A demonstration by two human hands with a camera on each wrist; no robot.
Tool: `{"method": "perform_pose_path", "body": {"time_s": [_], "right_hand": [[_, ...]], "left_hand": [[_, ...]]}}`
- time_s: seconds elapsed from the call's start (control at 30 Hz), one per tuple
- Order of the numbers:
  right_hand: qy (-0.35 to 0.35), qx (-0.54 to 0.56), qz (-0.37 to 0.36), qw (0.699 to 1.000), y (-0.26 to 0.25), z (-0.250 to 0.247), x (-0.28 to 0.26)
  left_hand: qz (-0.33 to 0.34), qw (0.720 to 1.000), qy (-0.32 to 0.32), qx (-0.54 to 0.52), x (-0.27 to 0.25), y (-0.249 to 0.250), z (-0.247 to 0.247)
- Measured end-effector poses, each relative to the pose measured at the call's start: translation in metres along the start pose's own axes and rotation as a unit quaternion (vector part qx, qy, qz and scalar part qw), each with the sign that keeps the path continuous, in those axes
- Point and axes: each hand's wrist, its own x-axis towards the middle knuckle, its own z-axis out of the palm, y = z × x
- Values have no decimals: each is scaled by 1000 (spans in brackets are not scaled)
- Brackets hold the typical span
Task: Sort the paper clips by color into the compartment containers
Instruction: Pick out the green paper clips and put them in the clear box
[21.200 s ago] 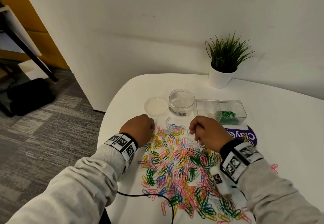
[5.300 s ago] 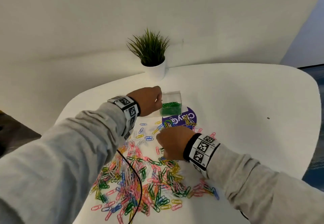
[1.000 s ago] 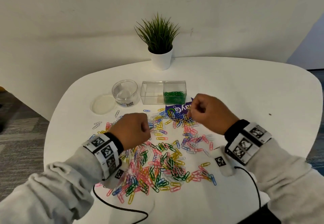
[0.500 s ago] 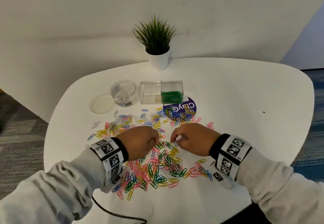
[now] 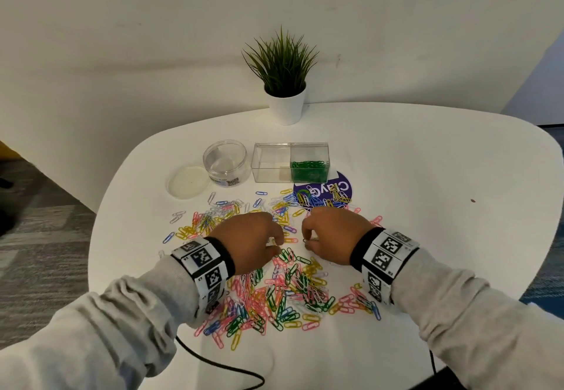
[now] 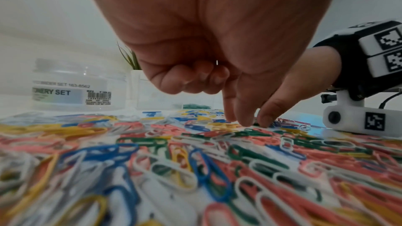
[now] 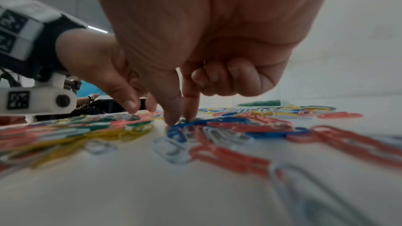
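A person in grey sleeves is leaning over a white worktop (image 5: 427, 176), both hands lowered side by side into a spread of paper clips (image 5: 283, 295) in pink, green, yellow, blue and white. The left hand (image 5: 248, 244) is reaching down with thumb and forefinger extended, their tips touching clips in the heap while the other fingers are curling into the palm; whether its grip has closed on a clip cannot be told. The right hand (image 5: 331, 238) is doing the same, thumb and forefinger tips pressing down at a small green clip (image 7: 185, 120) beside a blue one, and again it is unclear whether anything is actually being held.

Beyond the hands, a clear box with 2 compartments (image 5: 290, 162) is standing on the worktop, its right half holding green clips (image 5: 308, 170). To its left are sitting a round clear tub (image 5: 225, 162) and a flat lid (image 5: 187, 182). A purple sticker (image 5: 323, 191) is lying just in front of the box, and a potted plant (image 5: 283, 81) is standing by the wall.
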Motion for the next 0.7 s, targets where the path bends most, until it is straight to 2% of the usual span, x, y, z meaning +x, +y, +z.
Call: {"method": "perform_pose_path", "body": {"time_s": [0.07,0.23,0.3,0.37,0.43,0.5,0.57,0.6,0.63,0.67,0.7], "right_hand": [[-11,1,5,1000,-2,1,5],[-38,16,19,999,-5,-2,9],[-30,33,26,999,-5,-6,10],[-2,103,46,994,-3,-11,11],[24,240,78,967,1,-16,10],[21,402,111,909,3,-20,7],[-3,493,136,859,6,-21,5],[-15,507,142,850,7,-21,6],[-27,501,141,853,7,-20,6],[-39,471,136,871,6,-19,7],[-49,409,122,903,4,-18,7]], "left_hand": [[1,1000,-13,16,1,2,0],[5,999,3,35,3,-4,-1],[11,1000,9,17,4,-5,-2],[27,1000,9,-1,5,-3,-2],[41,999,-8,-7,7,1,-1],[51,998,-29,9,8,4,0],[59,997,-40,31,10,5,-2],[61,997,-40,34,11,5,-2],[61,997,-39,33,11,5,-2],[56,997,-39,34,12,5,-2],[49,997,-41,34,12,5,-2]]}}
